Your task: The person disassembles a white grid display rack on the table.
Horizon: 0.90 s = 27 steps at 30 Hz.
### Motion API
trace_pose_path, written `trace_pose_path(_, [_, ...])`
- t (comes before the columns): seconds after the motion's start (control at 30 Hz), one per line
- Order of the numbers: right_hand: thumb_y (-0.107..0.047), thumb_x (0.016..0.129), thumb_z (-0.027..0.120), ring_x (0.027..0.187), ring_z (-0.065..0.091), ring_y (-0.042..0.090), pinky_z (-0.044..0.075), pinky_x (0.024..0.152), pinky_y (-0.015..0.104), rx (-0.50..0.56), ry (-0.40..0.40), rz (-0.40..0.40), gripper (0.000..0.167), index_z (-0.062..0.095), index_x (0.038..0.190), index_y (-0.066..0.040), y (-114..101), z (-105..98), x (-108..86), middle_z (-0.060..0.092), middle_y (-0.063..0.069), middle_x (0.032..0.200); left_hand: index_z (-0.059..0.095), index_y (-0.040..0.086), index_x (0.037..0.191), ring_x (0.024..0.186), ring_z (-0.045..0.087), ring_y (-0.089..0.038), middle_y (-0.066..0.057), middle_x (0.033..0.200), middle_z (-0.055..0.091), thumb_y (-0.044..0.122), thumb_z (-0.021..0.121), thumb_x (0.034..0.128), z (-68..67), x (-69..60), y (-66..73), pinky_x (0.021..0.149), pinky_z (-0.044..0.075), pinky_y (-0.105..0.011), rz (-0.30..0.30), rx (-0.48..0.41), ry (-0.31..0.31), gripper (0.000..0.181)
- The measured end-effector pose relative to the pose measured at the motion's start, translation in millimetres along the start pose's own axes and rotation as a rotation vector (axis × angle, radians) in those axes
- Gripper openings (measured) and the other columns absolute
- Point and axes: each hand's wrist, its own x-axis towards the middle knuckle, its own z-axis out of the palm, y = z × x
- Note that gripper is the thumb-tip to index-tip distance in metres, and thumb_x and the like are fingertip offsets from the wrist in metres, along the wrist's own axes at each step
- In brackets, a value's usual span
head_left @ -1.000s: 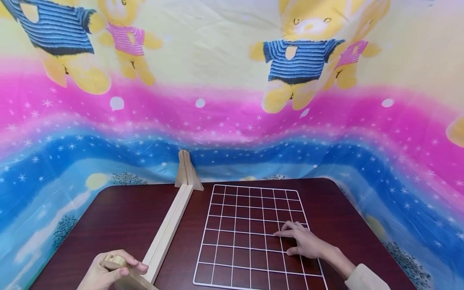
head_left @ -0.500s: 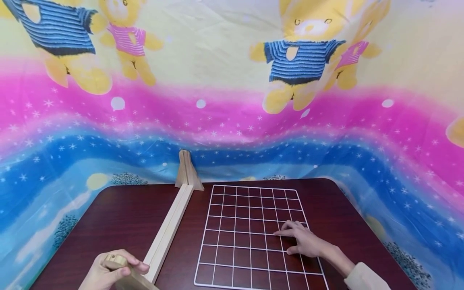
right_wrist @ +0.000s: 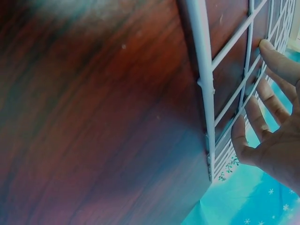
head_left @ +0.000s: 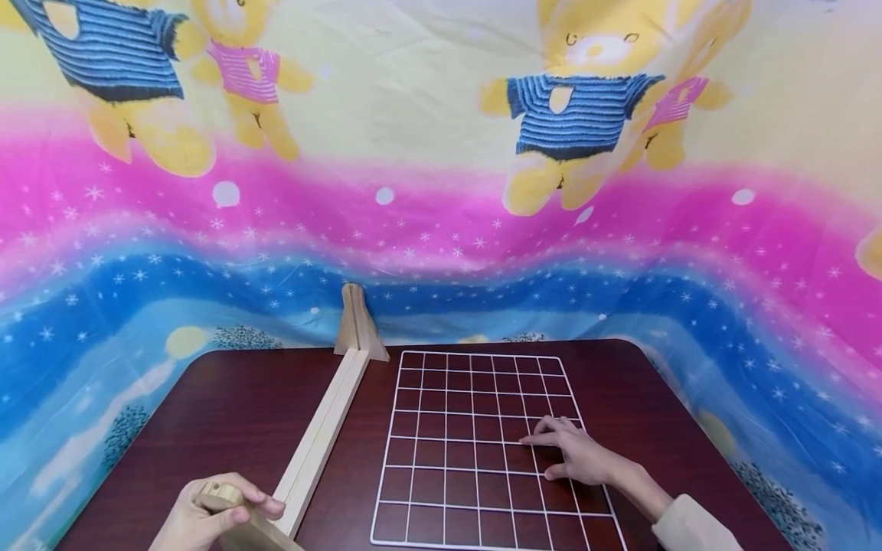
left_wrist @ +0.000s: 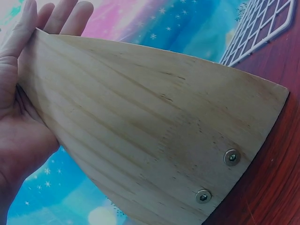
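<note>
A wooden stand lies along the left half of the table, made of a pale double rail (head_left: 324, 440) with a flared end panel at each end. My left hand (head_left: 213, 513) grips the narrow top of the near end panel (left_wrist: 154, 117), thumb on one side and fingers on the other. Two metal screws (left_wrist: 231, 157) show low on that panel. To the right of the rail a white wire grid (head_left: 447, 467) lies flat. My right hand (head_left: 582, 455) rests on the grid's right part, fingers spread and fingertips touching the wires.
The far end panel (head_left: 358, 325) stands upright at the table's back edge, close to the curtain. Dark red wood grain covers the table (head_left: 220, 413). A bear-printed curtain (head_left: 441, 191) hangs behind and at both sides.
The grid's far end has shifted slightly to the left, turning it a little on the table, with my right hand on it. My left hand keeps its grip on the near end panel.
</note>
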Motion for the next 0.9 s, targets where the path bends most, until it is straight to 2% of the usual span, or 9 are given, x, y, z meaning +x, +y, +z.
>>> trace_pose_path(0.43, [-0.010,0.077,0.079,0.101,0.037,0.017,0.037,0.080,0.037,0.040,-0.009,0.012,0.053,0.065,0.127,-0.022,2.9,-0.2,2.8,0.046,-0.007,0.114,0.058,-0.012,0.118,0.110,0.062,-0.034,-0.025,0.115,0.065,-0.021,0.035,0.0954,3.5,-1.7,0.8,0.093,0.049,-0.035,-0.016,0.006,0.028,0.034])
trace_pose_path(0.67, [-0.010,0.078,0.079,0.102,0.036,0.018,0.036,0.082,0.039,0.043,-0.007,0.009,0.053,0.064,0.128,-0.022,4.7,1.7,3.7,0.046,-0.007,0.114,0.060,-0.010,0.118,0.109,0.062,-0.033,-0.024,0.114,0.065,-0.018,0.035,0.0966,7.5,-1.0,4.7,0.092,0.050,-0.035,-0.054,-0.012,0.065,0.034])
trace_pose_path(0.9, [-0.010,0.078,0.079,0.104,0.037,0.020,0.036,0.084,0.042,0.037,-0.010,0.015,0.053,0.065,0.128,-0.022,5.7,1.2,6.8,0.047,-0.005,0.114,0.060,-0.010,0.117,0.107,0.063,-0.033,-0.025,0.112,0.066,-0.020,0.037,0.0954,8.4,-0.4,3.8,0.090,0.051,-0.034,-0.038,0.034,0.066,0.033])
